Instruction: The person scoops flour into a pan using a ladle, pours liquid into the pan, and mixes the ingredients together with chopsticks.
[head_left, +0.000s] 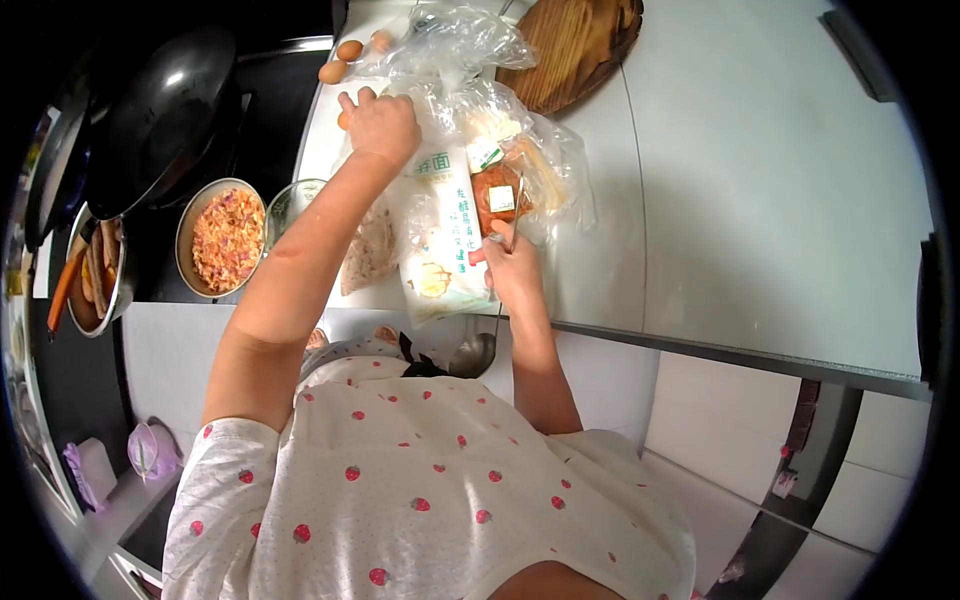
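My left hand is over the left edge of the counter, its fingers bent and spread apart. An egg shows just beside its fingers; I cannot tell if they touch. My right hand is closed around the handle of a metal ladle, whose bowl hangs down past the counter's front edge. Between my hands lies a white flour bag with green print. Beside it is a packet of reddish food with a white label, partly under clear plastic. A clear bag of pale food sits under my left forearm.
More eggs and crumpled clear plastic bags lie farther back, near a round wooden board. To the left are a black wok, a bowl of chopped reddish mixture, a glass bowl and a pot holding utensils.
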